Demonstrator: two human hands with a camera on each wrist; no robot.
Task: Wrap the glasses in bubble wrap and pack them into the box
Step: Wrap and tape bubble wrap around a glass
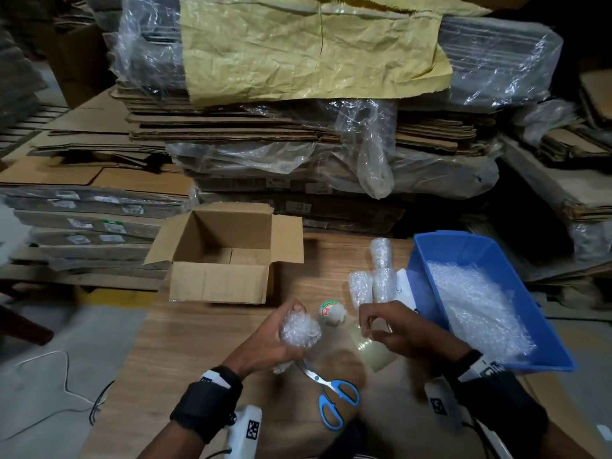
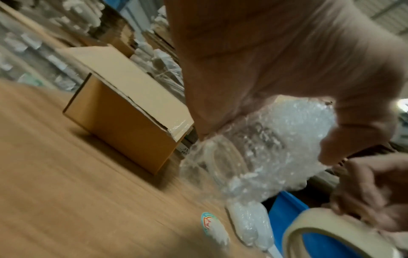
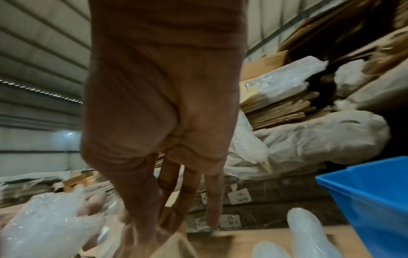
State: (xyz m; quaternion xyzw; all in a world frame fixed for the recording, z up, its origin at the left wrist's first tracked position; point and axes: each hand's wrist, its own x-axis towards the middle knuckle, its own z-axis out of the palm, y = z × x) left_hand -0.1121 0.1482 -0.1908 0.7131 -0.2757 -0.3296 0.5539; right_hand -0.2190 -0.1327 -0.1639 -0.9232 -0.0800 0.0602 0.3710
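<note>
My left hand [image 1: 265,346] grips a glass wrapped in bubble wrap [image 1: 299,334] just above the table, in front of the open, empty cardboard box [image 1: 218,283]. In the left wrist view the same wrapped glass [image 2: 264,148] sits under my palm. My right hand [image 1: 397,329] holds a roll of pale tape [image 1: 372,349] close to its right, fingers pinching at the roll's edge. The tape roll [image 2: 320,232] also shows in the left wrist view. Three more wrapped glasses [image 1: 381,263] lie beyond my right hand, next to the blue bin.
A blue plastic bin [image 1: 430,260] holding loose bubble wrap [image 1: 477,306] stands at the right. Blue-handled scissors [image 1: 332,395] lie near the table's front edge. A small round labelled tub [image 1: 331,313] sits between my hands. Stacks of flat cardboard rise behind the table.
</note>
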